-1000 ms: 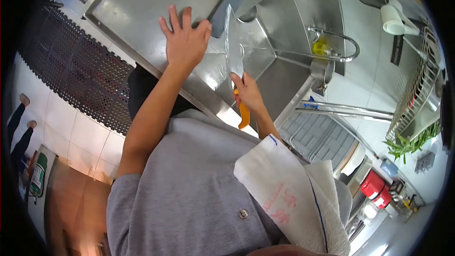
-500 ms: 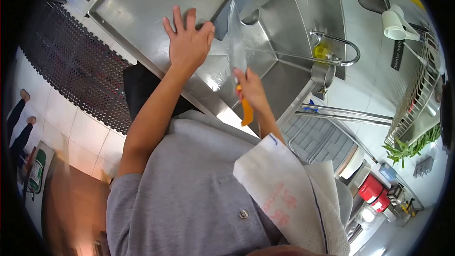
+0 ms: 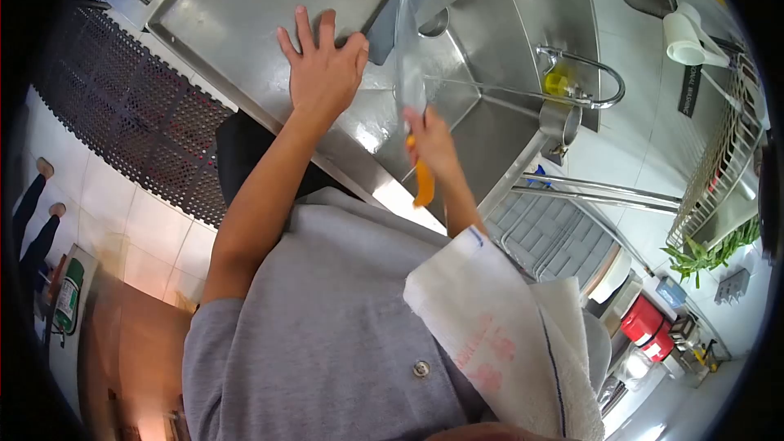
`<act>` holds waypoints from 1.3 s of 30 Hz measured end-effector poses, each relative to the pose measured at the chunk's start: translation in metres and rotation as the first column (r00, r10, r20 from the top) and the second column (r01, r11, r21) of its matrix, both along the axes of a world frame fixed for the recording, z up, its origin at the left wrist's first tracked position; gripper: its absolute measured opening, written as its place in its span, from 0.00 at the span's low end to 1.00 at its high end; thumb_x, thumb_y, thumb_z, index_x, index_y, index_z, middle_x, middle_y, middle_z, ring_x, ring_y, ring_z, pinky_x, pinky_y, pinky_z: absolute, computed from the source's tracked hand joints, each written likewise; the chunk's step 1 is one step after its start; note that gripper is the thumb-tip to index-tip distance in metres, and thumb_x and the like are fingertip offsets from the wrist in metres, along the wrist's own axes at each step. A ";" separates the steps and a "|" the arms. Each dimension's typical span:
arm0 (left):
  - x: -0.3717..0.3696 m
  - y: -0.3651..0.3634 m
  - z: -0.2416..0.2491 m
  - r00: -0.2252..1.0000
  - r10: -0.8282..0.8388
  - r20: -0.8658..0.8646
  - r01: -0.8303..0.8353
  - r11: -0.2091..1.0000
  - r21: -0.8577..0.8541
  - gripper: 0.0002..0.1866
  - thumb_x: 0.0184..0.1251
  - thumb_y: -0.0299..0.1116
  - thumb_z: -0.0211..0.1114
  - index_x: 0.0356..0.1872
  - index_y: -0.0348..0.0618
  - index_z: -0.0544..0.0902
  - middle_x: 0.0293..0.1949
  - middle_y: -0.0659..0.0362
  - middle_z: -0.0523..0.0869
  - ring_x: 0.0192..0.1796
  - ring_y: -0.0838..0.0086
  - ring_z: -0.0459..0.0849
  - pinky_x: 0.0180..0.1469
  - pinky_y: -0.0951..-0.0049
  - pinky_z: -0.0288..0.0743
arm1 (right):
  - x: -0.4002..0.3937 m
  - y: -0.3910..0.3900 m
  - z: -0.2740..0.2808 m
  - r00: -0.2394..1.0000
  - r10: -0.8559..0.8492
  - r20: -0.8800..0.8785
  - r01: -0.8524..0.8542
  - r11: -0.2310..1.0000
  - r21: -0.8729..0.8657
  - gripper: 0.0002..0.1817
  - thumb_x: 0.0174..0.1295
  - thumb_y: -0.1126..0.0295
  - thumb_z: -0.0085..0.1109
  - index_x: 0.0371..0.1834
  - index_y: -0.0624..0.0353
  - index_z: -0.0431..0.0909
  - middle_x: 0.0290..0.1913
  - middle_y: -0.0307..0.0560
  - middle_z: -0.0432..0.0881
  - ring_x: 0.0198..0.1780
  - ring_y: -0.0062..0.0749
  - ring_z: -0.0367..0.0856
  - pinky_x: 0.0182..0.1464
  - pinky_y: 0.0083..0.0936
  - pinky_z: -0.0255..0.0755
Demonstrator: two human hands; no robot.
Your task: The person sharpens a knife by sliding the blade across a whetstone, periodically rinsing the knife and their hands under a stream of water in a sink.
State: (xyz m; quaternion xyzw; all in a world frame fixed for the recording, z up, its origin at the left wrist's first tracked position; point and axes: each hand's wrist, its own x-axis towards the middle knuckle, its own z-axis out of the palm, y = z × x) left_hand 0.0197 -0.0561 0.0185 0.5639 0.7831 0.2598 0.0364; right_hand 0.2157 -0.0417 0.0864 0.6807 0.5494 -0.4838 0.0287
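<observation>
A large kitchen knife with an orange handle is in my right hand, the fingers closed round the handle. Its long blade points away from me, and its tip end overlaps the edge of a grey block like a sharpening stone. The stone lies at a slant on the steel counter beside the sink. My left hand rests on the counter with spread fingers, its thumb right at the stone's near end.
A curved faucet sends a thin stream of water over the steel sink. A yellow item and a metal cup are by the faucet. At right hangs a wire rack. Another person's legs show far left.
My right hand and the knife have moved slightly away from me, along the stone's edge. My left hand keeps its place by the stone.
</observation>
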 end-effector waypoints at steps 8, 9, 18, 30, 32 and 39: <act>0.002 -0.003 0.000 1.000 -0.019 -0.024 0.019 1.000 -0.009 0.11 0.73 0.47 0.55 0.40 0.58 0.82 0.64 0.51 0.70 0.73 0.36 0.56 0.66 0.23 0.48 | -0.053 0.117 -0.037 0.989 -0.064 -0.132 0.103 0.946 0.307 0.24 0.72 0.48 0.53 0.33 0.61 0.69 0.17 0.43 0.73 0.13 0.29 0.73 0.15 0.28 0.68; 0.000 0.000 0.000 0.999 -0.012 -0.030 0.011 1.000 -0.027 0.11 0.73 0.47 0.55 0.40 0.58 0.82 0.64 0.51 0.70 0.73 0.36 0.56 0.67 0.23 0.48 | -0.045 0.099 -0.034 0.992 -0.049 -0.114 0.079 0.957 0.279 0.23 0.72 0.49 0.54 0.33 0.60 0.70 0.17 0.43 0.73 0.13 0.28 0.73 0.15 0.28 0.68; 0.001 0.000 -0.005 1.000 0.003 -0.022 -0.002 0.999 0.044 0.10 0.71 0.47 0.58 0.39 0.57 0.82 0.63 0.50 0.72 0.72 0.34 0.58 0.65 0.23 0.49 | -0.050 0.106 -0.026 0.993 0.013 -0.119 0.026 0.948 0.316 0.24 0.72 0.50 0.53 0.37 0.65 0.72 0.18 0.47 0.75 0.14 0.30 0.74 0.15 0.29 0.67; 0.001 -0.001 -0.004 1.000 -0.002 -0.016 0.002 0.999 0.034 0.10 0.71 0.47 0.57 0.40 0.58 0.82 0.62 0.49 0.72 0.71 0.34 0.59 0.66 0.24 0.49 | 0.011 0.040 -0.053 0.990 0.134 0.040 -0.140 0.958 0.249 0.21 0.72 0.53 0.55 0.30 0.60 0.70 0.17 0.42 0.73 0.12 0.26 0.71 0.14 0.28 0.66; 0.002 0.000 -0.005 1.000 -0.010 -0.021 0.011 0.999 0.043 0.10 0.71 0.47 0.57 0.40 0.57 0.82 0.62 0.49 0.72 0.71 0.34 0.59 0.66 0.24 0.49 | -0.045 0.091 -0.022 0.988 0.022 -0.151 0.023 0.956 0.291 0.22 0.71 0.52 0.56 0.29 0.60 0.69 0.17 0.43 0.72 0.13 0.26 0.72 0.13 0.28 0.66; 0.001 -0.001 -0.002 1.000 0.008 0.009 -0.008 1.000 -0.007 0.11 0.73 0.48 0.55 0.40 0.57 0.81 0.65 0.52 0.70 0.74 0.38 0.56 0.67 0.24 0.49 | -0.016 0.056 -0.048 0.994 -0.023 -0.102 0.048 0.965 0.256 0.23 0.70 0.50 0.56 0.34 0.62 0.72 0.17 0.43 0.72 0.11 0.27 0.71 0.12 0.27 0.66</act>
